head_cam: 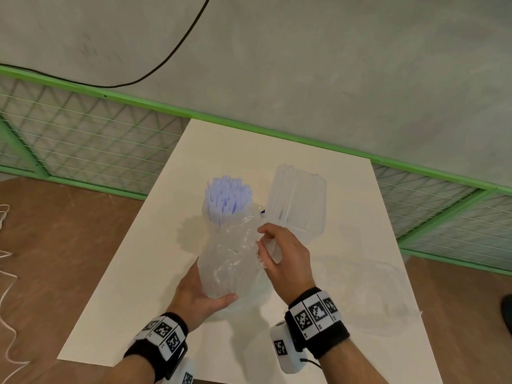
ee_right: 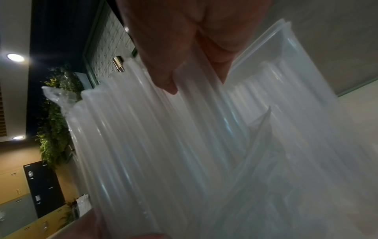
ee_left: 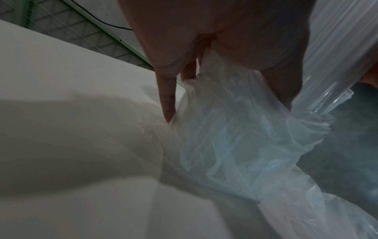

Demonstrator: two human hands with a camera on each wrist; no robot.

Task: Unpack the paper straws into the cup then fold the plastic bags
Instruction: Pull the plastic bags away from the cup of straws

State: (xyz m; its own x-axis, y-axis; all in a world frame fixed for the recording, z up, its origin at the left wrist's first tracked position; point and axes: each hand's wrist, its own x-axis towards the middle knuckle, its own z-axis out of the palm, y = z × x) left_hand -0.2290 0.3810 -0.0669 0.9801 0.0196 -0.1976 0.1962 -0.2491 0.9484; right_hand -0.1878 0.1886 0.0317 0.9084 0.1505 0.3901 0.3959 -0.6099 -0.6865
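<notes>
Head view: left hand (head_cam: 198, 296) grips the bag (head_cam: 231, 261) from below; right hand (head_cam: 285, 261) pinches its top. Beyond the hands stands the cup (head_cam: 228, 202) of straws (head_cam: 227, 195).
Left wrist view: fingers (ee_left: 166, 97) curl around plastic.
Right wrist view: fingers (ee_right: 161, 64) pinch bagged straws.

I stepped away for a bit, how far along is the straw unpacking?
One batch of straws already stands in the cup. Left hand and right hand are working a crinkled bag. Another packet waits; no bag looks folded.
</notes>
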